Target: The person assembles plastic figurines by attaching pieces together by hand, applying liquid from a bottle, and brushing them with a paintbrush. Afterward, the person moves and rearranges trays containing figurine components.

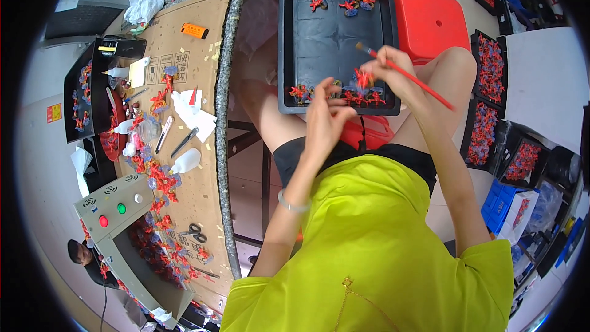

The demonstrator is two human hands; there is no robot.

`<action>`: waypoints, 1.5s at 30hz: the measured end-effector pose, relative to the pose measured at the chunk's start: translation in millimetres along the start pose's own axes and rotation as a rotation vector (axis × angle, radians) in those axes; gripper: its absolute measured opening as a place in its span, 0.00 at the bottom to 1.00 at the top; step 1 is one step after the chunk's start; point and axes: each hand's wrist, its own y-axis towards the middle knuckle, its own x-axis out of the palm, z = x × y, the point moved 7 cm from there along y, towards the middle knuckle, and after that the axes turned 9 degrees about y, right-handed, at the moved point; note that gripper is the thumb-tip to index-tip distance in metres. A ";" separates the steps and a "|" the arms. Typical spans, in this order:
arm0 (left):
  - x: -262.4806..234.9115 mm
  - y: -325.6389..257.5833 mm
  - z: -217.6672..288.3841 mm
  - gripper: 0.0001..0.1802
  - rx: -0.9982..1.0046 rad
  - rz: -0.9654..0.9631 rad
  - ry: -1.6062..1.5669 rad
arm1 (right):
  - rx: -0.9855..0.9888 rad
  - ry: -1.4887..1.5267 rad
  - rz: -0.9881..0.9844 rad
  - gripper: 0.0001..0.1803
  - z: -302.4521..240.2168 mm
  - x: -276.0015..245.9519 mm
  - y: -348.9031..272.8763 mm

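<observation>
Red figurine [363, 79], pinched by the right hand [396, 72] along with a paintbrush [430, 90], over the black tray [313, 43]! Left hand [327, 118] hovers nearby, fingers apart, nothing visibly held. Probably light, stiff plastic, thin limbs apt to snap: grip the torso. More figurines [350, 3] cluster at both tray ends; dark crates [491, 104] rightward brim with others.

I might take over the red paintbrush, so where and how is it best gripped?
Probably pinch the red paintbrush by the rear of its handle, coming from the person's right: that slim, straight end sticks out free past the right hand, while the bristle tip points the opposite way.
</observation>
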 end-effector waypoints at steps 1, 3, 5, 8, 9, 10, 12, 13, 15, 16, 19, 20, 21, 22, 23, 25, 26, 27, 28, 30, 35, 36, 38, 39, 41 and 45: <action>-4.7 12.2 -23.7 0.31 0.040 0.084 0.205 | -0.059 -0.201 0.086 0.12 8.5 -17.6 23.0; -2.9 35.8 -52.1 0.29 0.071 0.078 0.340 | -0.236 -0.209 0.225 0.11 15.6 -51.2 63.9; 1.5 52.9 -70.5 0.27 0.105 0.077 0.477 | -0.438 -0.436 0.444 0.10 -7.7 -67.1 72.2; 21.1 68.8 -95.6 0.25 0.231 -0.071 0.670 | -0.503 -0.495 0.465 0.09 -29.7 -55.3 57.7; 30.2 75.8 -94.0 0.25 0.237 -0.077 0.666 | -0.503 -0.499 0.473 0.09 -32.2 -58.2 47.9; 39.6 81.2 -89.0 0.23 0.270 -0.095 0.659 | -0.454 -0.382 0.433 0.09 -28.6 -59.3 39.6; 63.4 92.9 -76.2 0.23 0.320 -0.159 0.642 | -0.362 -0.205 0.394 0.09 -23.1 -59.6 19.6; 72.0 98.3 -78.0 0.23 0.319 -0.160 0.643 | -0.361 -0.203 0.393 0.09 -21.8 -57.7 8.6; 104.3 102.5 -77.6 0.23 0.506 -0.295 0.817 | -0.292 -0.121 0.383 0.09 -14.8 -62.1 -10.9; 112.4 105.9 -81.2 0.21 0.535 -0.335 0.824 | -0.294 -0.120 0.382 0.09 -12.8 -63.2 -18.7; 119.2 117.4 -88.1 0.18 0.440 -0.357 0.760 | -0.240 -0.108 0.395 0.10 -3.1 -68.8 -35.1; 117.7 119.4 -88.5 0.18 0.440 -0.357 0.759 | -0.218 -0.088 0.397 0.10 -0.5 -69.7 -37.2; 109.3 122.8 -81.6 0.17 0.363 -0.321 0.643 | -0.196 -0.070 0.406 0.11 1.0 -73.0 -41.5; 99.6 125.1 -73.7 0.15 0.284 -0.285 0.528 | -0.195 -0.072 0.412 0.11 -1.7 -73.4 -45.3; 95.6 123.0 -63.2 0.15 0.283 -0.289 0.525 | -0.208 -0.071 0.389 0.09 -6.5 -71.3 -47.9; 58.4 110.0 -18.7 0.10 0.443 0.000 0.205 | -0.219 -0.068 0.359 0.08 -20.9 -59.5 -54.6; 60.0 105.2 -19.4 0.09 0.254 -0.170 -0.075 | -0.215 -0.036 0.300 0.03 -31.1 -50.8 -58.8; 53.4 89.0 4.4 0.08 0.104 -0.267 -0.278 | -0.214 -0.006 0.241 0.04 -42.7 -42.2 -63.3; 40.7 66.8 28.3 0.07 -0.050 -0.344 -0.473 | -0.213 -0.001 0.229 0.04 -52.5 -31.2 -67.1; 25.6 38.2 51.8 0.08 -0.080 -0.350 -0.469 | -0.288 -0.061 0.099 0.14 -81.0 -6.4 -79.1; 4.9 -3.3 53.2 0.10 -0.199 -0.322 -0.489 | -0.368 -0.025 0.037 0.18 -108.0 18.5 -102.9; 1.8 -6.1 55.1 0.09 -0.239 -0.322 -0.494 | -0.417 -0.022 0.026 0.18 -113.9 21.7 -107.4; -1.6 -11.4 54.9 0.06 -0.268 -0.295 -0.439 | -0.475 -0.082 -0.043 0.18 -124.3 33.8 -115.5; -2.1 -14.9 54.1 0.06 -0.273 -0.291 -0.442 | -0.544 -0.138 -0.109 0.19 -130.5 43.0 -119.9; -7.8 -19.6 53.3 0.06 -0.262 -0.213 -0.411 | -0.574 -0.294 -0.129 0.16 -134.1 56.3 -123.4; -2.0 -24.5 46.5 0.07 -0.257 -0.199 -0.405 | -0.696 -0.695 -0.110 0.07 -151.3 80.8 -139.6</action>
